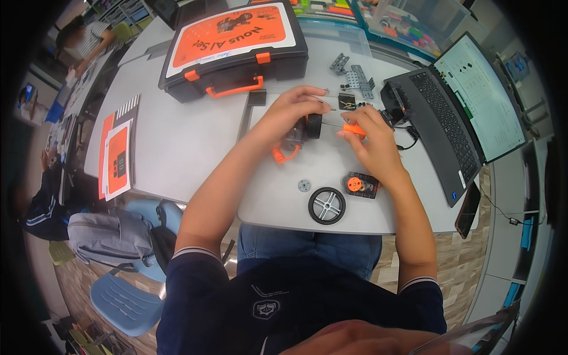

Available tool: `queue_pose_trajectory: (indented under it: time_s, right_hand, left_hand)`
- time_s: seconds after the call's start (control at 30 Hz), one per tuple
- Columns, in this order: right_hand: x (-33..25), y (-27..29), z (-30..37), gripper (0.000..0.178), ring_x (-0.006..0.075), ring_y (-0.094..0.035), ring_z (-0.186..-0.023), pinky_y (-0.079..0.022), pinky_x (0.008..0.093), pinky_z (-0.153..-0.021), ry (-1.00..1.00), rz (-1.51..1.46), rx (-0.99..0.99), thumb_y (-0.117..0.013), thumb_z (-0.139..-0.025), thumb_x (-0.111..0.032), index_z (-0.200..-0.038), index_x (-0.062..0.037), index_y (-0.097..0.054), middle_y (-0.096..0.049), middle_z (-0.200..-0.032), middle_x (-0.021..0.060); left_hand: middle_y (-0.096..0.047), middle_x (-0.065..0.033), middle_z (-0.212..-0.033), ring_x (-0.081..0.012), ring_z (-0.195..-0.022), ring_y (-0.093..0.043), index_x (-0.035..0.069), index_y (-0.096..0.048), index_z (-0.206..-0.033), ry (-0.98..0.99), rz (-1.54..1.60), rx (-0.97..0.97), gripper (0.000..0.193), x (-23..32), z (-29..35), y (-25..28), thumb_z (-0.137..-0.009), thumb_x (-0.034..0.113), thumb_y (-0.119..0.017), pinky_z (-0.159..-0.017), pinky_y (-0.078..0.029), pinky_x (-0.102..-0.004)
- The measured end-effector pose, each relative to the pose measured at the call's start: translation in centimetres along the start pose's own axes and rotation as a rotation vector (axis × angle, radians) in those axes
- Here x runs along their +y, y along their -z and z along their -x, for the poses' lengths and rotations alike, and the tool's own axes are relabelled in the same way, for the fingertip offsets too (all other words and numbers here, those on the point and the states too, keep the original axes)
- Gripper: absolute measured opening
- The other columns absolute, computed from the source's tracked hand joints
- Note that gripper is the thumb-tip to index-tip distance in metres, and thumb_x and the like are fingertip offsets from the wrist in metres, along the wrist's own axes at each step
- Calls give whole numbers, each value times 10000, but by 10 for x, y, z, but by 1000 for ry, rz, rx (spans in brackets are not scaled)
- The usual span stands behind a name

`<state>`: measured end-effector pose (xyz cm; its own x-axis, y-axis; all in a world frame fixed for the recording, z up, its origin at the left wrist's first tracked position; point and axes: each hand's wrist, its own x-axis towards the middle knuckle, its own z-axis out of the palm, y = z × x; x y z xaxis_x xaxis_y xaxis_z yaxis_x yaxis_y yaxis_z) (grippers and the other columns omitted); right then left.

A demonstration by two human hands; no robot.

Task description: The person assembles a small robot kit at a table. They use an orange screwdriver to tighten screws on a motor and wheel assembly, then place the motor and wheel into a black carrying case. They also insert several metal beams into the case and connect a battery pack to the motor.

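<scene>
My left hand [293,112] is closed around a small motor unit with a black wheel [315,126] on its side. An orange cable [286,156] hangs from that unit toward me. Between the fingers of my right hand [377,142] is a screwdriver [354,129] with an orange handle, its thin shaft pointing left at the wheel. Whether the tip touches the wheel is too small to tell. Nearer to me on the table lie a grey-spoked wheel [326,206] with a black tyre, a small grey disc [304,186] and another motor [368,186] with an orange hub.
An open laptop [441,106] stands at the right, a phone [468,210] by the table edge. Grey perforated building parts [358,80] lie beyond my hands. At the far left are a black case [234,56] with orange latches and booklets [117,154]. A backpack [112,234] rests on a blue chair.
</scene>
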<state>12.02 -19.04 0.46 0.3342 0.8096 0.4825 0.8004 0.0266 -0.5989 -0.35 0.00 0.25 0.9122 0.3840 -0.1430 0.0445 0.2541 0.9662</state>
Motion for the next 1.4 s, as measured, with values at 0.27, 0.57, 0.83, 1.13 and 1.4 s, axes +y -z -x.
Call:
queue_pose_trajectory:
  time_s: [0.27,0.57,0.83,1.13,1.4]
  right_hand:
    - [3,-4,-1,175,367,-626,-913,-505,437,-803,-8,153,-77,-664,-935,-105,-1003,18,-559,-560,-1050,150]
    - [-4,-3,-1,154,406,-637,-875,-495,484,-800,-72,130,-115,-648,-937,-112,-978,1,-551,-637,-930,185]
    - [-4,-2,1,139,386,-645,-877,-497,475,-764,-34,172,-126,-640,-935,-105,-996,-7,-562,-644,-893,177]
    - [-3,-5,-1,131,369,-650,-892,-505,463,-742,23,139,-97,-589,-945,-54,-1076,-49,-577,-652,-928,151]
    - [-1,-5,0,120,315,-669,-887,-525,396,-750,19,143,-66,-599,-968,-64,-1083,-43,-629,-662,-979,138]
  left_hand:
    - [-684,-126,-1207,-160,-1108,-653,21,-573,-1316,22,-26,11,458,-4,-4,2,-893,165,-675,-901,-540,-283]
    - [-686,-132,-1207,-167,-1137,-646,19,-553,-1333,32,-27,-17,479,-6,-4,2,-896,174,-675,-922,-531,-287]
    - [-689,-124,-1205,-174,-1147,-644,16,-555,-1327,56,-20,-19,477,-4,-2,0,-901,195,-674,-935,-527,-290]
    - [-686,-131,-1209,-171,-1114,-649,41,-553,-1340,83,0,-22,481,-4,-3,2,-906,216,-665,-928,-533,-294]
    - [-685,-134,-1212,-169,-1089,-659,50,-552,-1345,97,-18,-14,489,-2,-1,1,-902,219,-670,-884,-556,-296]
